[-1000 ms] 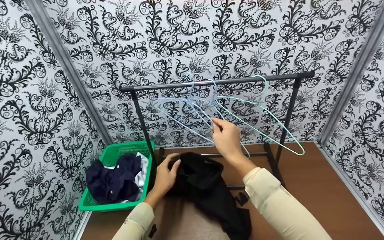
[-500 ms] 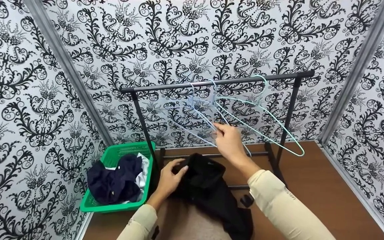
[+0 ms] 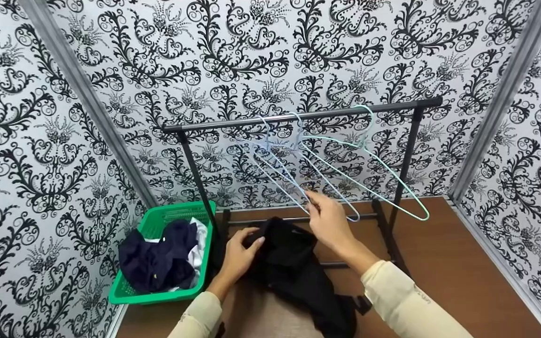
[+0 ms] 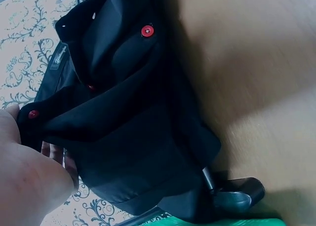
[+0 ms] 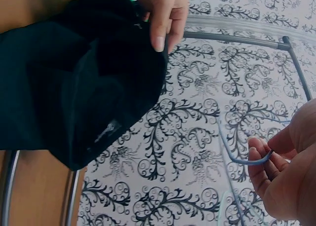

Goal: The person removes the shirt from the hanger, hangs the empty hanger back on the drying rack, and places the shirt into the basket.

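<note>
A black shirt with red buttons hangs bunched from my left hand, its lower part reaching the table. The thumb and fingers grip the shirt's upper edge near a button, as the left wrist view shows. My right hand pinches the lower corner of a blue hanger between thumb and fingers. That hanger's hook is at the rack's bar. Beside it hang another blue hanger and a mint-green hanger, neither held.
A black metal rack stands on the brown table. Left of it, a green basket holds dark navy clothing and white cloth. Patterned wall panels close in the back and sides.
My right hand has come down and slightly right, drawing the blue hanger's corner with it. The hanger has turned and its hook sits lower at the bar. My left hand has shifted slightly right.
</note>
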Demonstrator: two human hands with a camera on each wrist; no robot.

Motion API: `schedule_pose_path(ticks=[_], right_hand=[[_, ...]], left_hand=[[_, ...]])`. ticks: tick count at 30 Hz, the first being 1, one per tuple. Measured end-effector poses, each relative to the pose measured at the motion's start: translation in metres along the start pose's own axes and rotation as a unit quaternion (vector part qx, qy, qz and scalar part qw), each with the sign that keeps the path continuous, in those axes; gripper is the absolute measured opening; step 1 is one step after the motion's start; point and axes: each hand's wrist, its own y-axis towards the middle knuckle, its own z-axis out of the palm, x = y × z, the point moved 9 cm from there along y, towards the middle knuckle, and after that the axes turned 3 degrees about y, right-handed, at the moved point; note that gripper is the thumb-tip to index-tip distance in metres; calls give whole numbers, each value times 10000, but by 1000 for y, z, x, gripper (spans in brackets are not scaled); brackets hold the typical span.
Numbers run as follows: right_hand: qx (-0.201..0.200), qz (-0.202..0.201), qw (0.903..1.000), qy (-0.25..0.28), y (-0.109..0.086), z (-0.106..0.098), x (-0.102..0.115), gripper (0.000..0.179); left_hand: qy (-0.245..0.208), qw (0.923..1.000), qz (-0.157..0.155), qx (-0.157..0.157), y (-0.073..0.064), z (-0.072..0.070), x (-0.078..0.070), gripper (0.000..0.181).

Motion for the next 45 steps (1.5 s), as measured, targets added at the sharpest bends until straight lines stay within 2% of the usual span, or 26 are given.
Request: schedule_pose_path(ticks=[7, 11, 15, 21, 23, 25, 28, 31, 33, 36, 38, 39, 43, 45], right_hand=[[-190, -414, 9987, -226, -13, -6, 2, 35], [-269, -656, 9972, -253, -17, -10, 4, 36], [-364, -837, 9957, -146, -20, -16, 2, 36], [-581, -955, 9937, 12, -28, -25, -7, 36], [-643, -1029, 9926, 87, -33, -26, -10, 36], [-718, -1107, 9911, 156, -38, -27, -15, 35], [-936, -1290, 9871, 152, -47, -29, -23, 31], [-1169, -1561, 9808, 33, -59, -30, -29, 28], [-1226, -1735, 9772, -1, -65, -29, -31, 27], [-1217, -1808, 9760, 44, -71, -27, -37, 27], [-1208, -1765, 9768, 125, -75, -25, -42, 26], [-1221, -1754, 9768, 140, -77, -25, -44, 26], [-1245, -1679, 9778, 140, -85, -21, -54, 28], [-1240, -1541, 9802, 123, -88, -19, -61, 32]], left_hand=[[30, 10000, -4, -49, 0, -1, -4, 32], [277, 9995, 4, -128, 2, 0, -5, 34], [496, 9987, -124, -75, 2, 4, -6, 38], [1012, 9947, -119, 136, -4, 22, -12, 33], [1219, 9917, -167, 373, -8, 34, -13, 35], [1424, 9870, -310, 678, -13, 49, -10, 45], [1574, 9768, -706, 1271, -22, 77, -2, 78], [1732, 9616, -1164, 1785, -32, 104, 13, 112], [1995, 9471, -1431, 2068, -39, 118, 27, 123], [2631, 9230, -1555, 2337, -49, 134, 48, 119], [2983, 9136, -1435, 2363, -52, 141, 57, 111], [3115, 9111, -1340, 2343, -52, 143, 60, 106], [3447, 9105, -905, 2098, -51, 144, 59, 83], [3725, 9035, -697, 2003, -49, 144, 56, 68]])
